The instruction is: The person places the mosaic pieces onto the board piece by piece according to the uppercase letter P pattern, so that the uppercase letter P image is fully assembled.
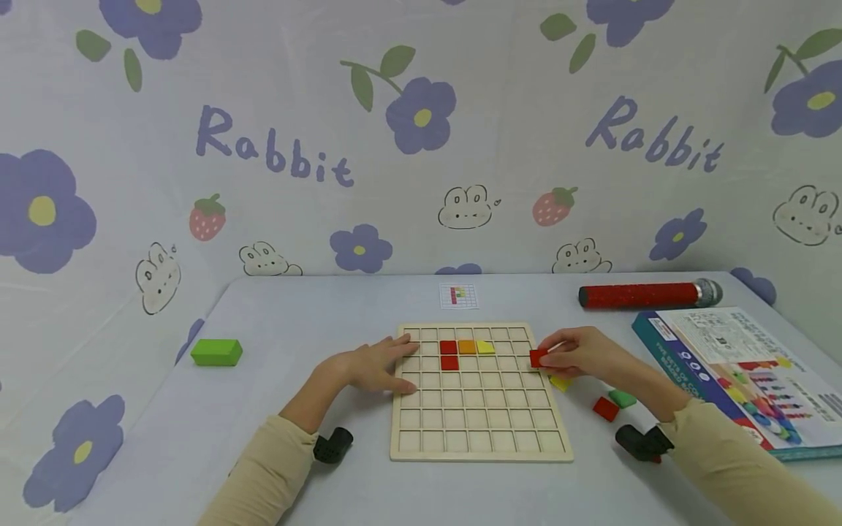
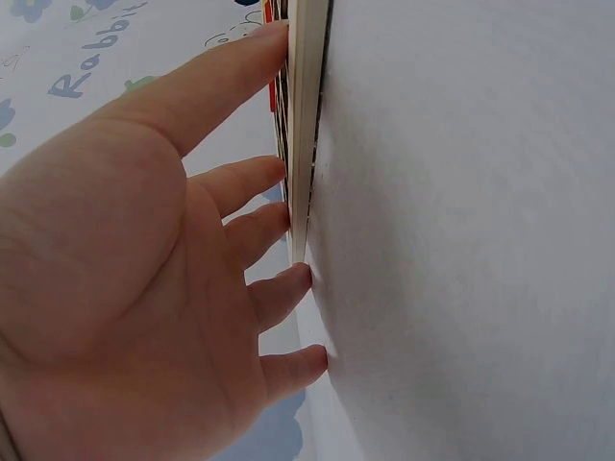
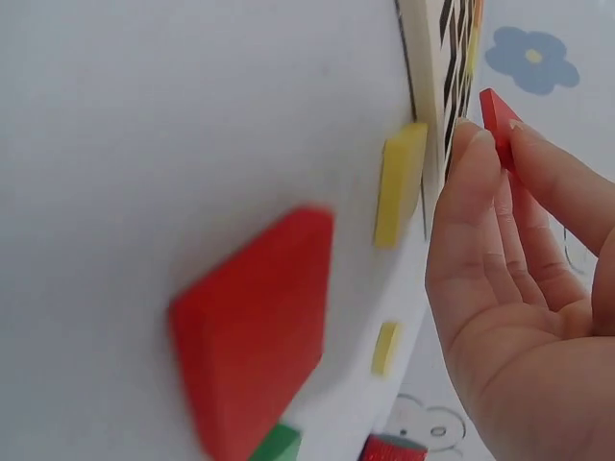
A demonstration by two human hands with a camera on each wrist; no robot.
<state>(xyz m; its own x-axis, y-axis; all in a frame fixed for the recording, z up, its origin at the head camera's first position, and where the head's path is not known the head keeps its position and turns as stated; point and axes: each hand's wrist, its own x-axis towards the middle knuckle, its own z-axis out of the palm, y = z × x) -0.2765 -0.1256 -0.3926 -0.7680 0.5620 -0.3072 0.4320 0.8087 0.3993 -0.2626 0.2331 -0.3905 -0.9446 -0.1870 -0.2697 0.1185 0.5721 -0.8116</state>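
A wooden grid board [image 1: 483, 421] lies on the table with two red tiles [image 1: 449, 362], an orange tile [image 1: 466, 347] and a yellow tile [image 1: 485, 347] in its upper cells. My left hand [image 1: 376, 367] rests with spread fingers on the board's left edge; in the left wrist view the fingers [image 2: 259, 230] touch that edge. Above the board's right edge, my right hand [image 1: 582, 352] pinches a red square tile [image 1: 538, 358] between thumb and fingers. The right wrist view also shows this held red tile [image 3: 498, 130] at the fingertips.
Right of the board lie a yellow tile [image 1: 561, 383], a red tile [image 1: 606, 409] and a green tile [image 1: 622, 398]. A pattern card [image 1: 459, 296] sits behind it. Farther right are a boxed set [image 1: 756, 380] and a red microphone [image 1: 645, 295]. A green block [image 1: 217, 352] stands at left.
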